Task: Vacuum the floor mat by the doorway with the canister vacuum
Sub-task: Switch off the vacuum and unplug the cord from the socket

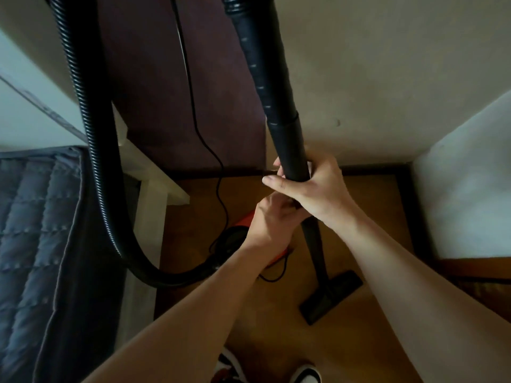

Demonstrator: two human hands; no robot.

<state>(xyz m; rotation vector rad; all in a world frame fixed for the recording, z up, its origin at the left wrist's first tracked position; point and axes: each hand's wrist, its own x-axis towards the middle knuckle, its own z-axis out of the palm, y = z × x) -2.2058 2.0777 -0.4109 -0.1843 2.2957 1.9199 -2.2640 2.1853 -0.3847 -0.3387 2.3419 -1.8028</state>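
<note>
A black vacuum wand (265, 87) runs steeply up from the floor toward the top of the view. My right hand (312, 186) grips it from the right. Just below, my left hand (268, 222) is closed around the same wand. The flat black floor nozzle (331, 297) rests on the wooden floor (276, 327). The orange canister (249, 233) sits on the floor behind my left forearm, mostly hidden. A ribbed black hose (94, 150) loops from the top left down to the canister. No floor mat is visible.
A bed with a grey quilt (36, 230) and pale frame (149, 189) fills the left side. A thin black power cord (193, 106) hangs down a dark maroon door (166, 64). A white wall corner (464, 189) stands at right. My shoes (304, 374) show at the bottom.
</note>
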